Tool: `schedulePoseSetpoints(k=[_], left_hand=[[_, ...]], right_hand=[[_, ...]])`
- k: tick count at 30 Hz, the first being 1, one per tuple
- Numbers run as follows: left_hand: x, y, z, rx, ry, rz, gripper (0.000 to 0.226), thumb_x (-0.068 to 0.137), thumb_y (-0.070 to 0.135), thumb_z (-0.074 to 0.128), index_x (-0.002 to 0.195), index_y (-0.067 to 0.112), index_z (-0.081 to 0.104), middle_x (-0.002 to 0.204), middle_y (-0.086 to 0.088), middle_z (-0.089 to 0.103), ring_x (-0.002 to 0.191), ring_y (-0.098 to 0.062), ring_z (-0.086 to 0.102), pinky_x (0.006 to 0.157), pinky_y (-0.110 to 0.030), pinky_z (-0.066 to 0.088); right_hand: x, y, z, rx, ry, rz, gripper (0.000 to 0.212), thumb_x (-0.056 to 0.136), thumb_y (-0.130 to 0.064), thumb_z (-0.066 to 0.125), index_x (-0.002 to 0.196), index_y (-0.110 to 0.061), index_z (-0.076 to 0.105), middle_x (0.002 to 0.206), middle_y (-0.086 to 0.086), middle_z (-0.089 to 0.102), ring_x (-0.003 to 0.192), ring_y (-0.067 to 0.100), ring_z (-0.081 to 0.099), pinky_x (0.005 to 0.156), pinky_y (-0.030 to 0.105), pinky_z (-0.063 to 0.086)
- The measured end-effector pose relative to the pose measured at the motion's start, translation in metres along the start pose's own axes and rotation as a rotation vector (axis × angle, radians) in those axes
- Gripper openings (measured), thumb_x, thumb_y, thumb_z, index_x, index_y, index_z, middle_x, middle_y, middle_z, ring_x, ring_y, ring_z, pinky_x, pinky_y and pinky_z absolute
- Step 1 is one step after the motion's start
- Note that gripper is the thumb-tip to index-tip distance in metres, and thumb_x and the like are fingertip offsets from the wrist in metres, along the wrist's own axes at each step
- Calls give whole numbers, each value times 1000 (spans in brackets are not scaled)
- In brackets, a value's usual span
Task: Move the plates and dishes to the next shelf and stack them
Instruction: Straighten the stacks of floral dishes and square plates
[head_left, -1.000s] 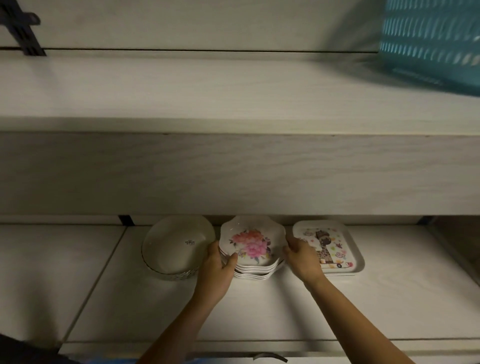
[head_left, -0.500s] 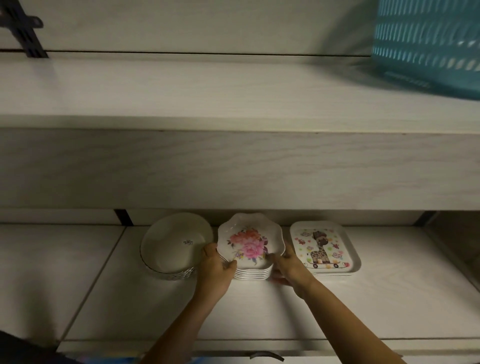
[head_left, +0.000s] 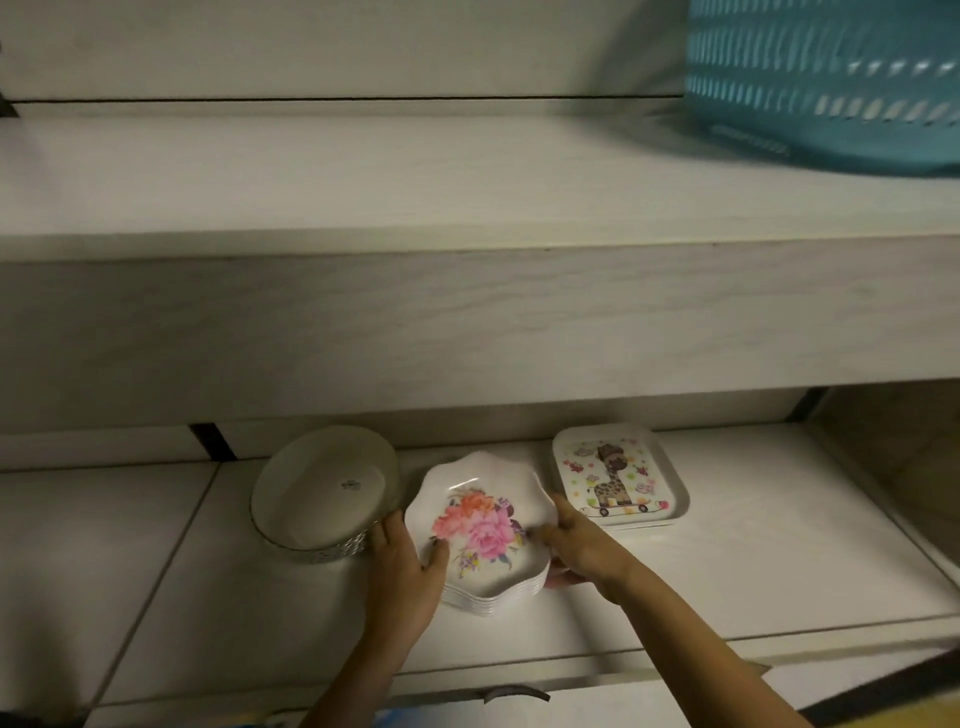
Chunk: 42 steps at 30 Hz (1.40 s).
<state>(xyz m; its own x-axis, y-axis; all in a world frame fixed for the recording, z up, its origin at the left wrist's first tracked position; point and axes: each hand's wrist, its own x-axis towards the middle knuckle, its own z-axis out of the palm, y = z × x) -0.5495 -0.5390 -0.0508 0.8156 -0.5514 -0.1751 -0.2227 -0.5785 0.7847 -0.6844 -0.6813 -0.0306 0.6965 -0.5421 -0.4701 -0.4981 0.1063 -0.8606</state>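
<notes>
A stack of several white scalloped plates with a pink flower print (head_left: 480, 525) is on the lower shelf (head_left: 753, 566), tilted toward me. My left hand (head_left: 402, 566) grips its left edge, thumb on the top plate. My right hand (head_left: 579, 545) grips its right edge, fingers underneath. Left of the stack stands a round white dish with a patterned band (head_left: 317, 493). To the right lies a rectangular tray with a giraffe picture (head_left: 618, 478), on top of others like it. The upper shelf (head_left: 363, 182) is bare at left and centre.
A teal plastic basket (head_left: 826, 78) sits on the upper shelf at the far right. The thick front edge of the upper shelf (head_left: 467, 322) overhangs the lower one. A side wall (head_left: 893, 457) closes the lower shelf on the right.
Both hands have drawn the flowered stack toward me and to the front of the lower shelf, tilting it. My right hand has slid under its right edge.
</notes>
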Motion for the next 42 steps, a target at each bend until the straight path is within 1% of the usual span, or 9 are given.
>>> schedulePoseSetpoints(k=[2, 5, 9, 15, 19, 30, 37, 40, 42], left_hand=[[-4, -4, 4, -146, -77, -91, 34, 86, 8, 54, 119, 9, 50, 125, -17, 55, 112, -33, 54, 96, -44, 45], [-11, -5, 7, -285, -130, -193, 25, 83, -3, 47, 85, 20, 57, 92, -12, 65, 84, -30, 60, 76, -45, 51], [-38, 17, 14, -386, -148, -148, 16, 75, 8, 51, 84, 20, 56, 82, -3, 64, 76, -27, 59, 63, -39, 52], [-81, 69, 61, -395, -256, -77, 28, 54, 35, 54, 81, 29, 57, 89, -3, 67, 84, -27, 65, 72, -46, 56], [-96, 94, 115, -400, -325, -29, 50, 49, 53, 54, 90, 25, 63, 97, -9, 72, 92, -26, 68, 82, -51, 55], [-107, 139, 223, -483, -451, -55, 35, 68, 42, 52, 102, 35, 53, 117, 1, 65, 109, -17, 60, 99, -46, 48], [-105, 149, 234, -372, -461, -2, 39, 88, 16, 50, 126, 18, 47, 123, -2, 62, 112, -14, 57, 97, -31, 47], [-106, 146, 226, -411, -508, -27, 38, 82, 27, 53, 120, 24, 53, 115, 4, 64, 110, -13, 58, 100, -36, 47], [-106, 143, 213, -398, -479, -45, 21, 79, 38, 52, 96, 30, 61, 99, 9, 66, 101, -12, 61, 97, -37, 48]], right_hand=[[-10, 5, -2, -29, -2, -37, 42, 94, -25, 50, 133, -24, 35, 111, 10, 64, 88, 23, 68, 79, 43, 59], [-24, 13, -7, -62, -23, -103, 37, 94, -27, 50, 128, -28, 37, 112, 11, 64, 88, 23, 68, 75, 44, 60], [-42, 19, -32, -52, -21, -108, 36, 93, -22, 48, 126, -33, 36, 113, 7, 63, 97, 27, 67, 79, 46, 59], [-81, 36, -115, -69, -3, -123, 39, 94, -22, 48, 130, -34, 38, 110, 3, 65, 91, 21, 68, 64, 28, 59], [-103, 57, -175, -57, 51, -91, 37, 93, -19, 51, 126, -33, 43, 111, 6, 65, 92, 25, 70, 70, 38, 61], [-106, 87, -273, -104, 110, 8, 37, 93, -10, 50, 126, -22, 42, 111, 13, 64, 88, 30, 69, 59, 30, 60], [-88, 101, -287, -115, 125, 71, 38, 91, -13, 55, 127, -15, 42, 107, 13, 65, 91, 30, 68, 74, 40, 60], [-84, 103, -288, -118, 133, 98, 39, 90, -13, 56, 128, -13, 45, 106, 11, 66, 92, 30, 68, 78, 41, 59], [-83, 100, -286, -195, 183, 83, 44, 89, -14, 58, 131, -9, 45, 114, 11, 63, 100, 32, 64, 88, 45, 55]])
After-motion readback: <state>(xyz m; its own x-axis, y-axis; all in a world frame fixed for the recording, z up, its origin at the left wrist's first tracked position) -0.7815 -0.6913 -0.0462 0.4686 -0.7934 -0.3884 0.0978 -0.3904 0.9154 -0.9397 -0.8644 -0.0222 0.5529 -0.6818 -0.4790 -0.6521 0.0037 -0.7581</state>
